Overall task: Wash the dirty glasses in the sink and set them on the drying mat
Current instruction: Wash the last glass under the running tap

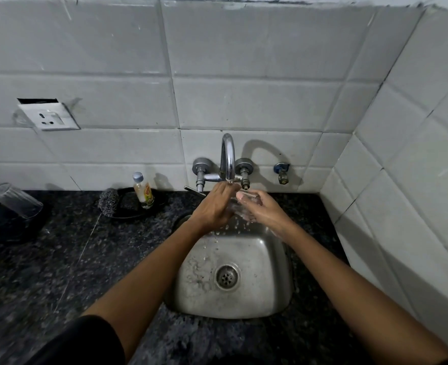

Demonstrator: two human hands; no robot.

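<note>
While both hands' fingers grip a clear glass (240,205) under the tap (228,156) | bottle (144,192) label unreadable

Home kitchen, small & plain. Steel sink (233,275) w/ round drain (227,276) set in dark speckled stone counter (59,259), sitting below the fingers (224,192). Chrome wall tap (227,156) w/ two valves right above the fingers, water dripping off them into the basin. White wall tiles (244,101) behind and on the right side, meeting in a corner. Left of the fingers: dish soap bottle (143,191) and steel scrubber (109,202) on a black dish (133,210); farther left a clear glass (16,200) upside down at counter edge. Loose wall socket (48,116) up-left.
</note>
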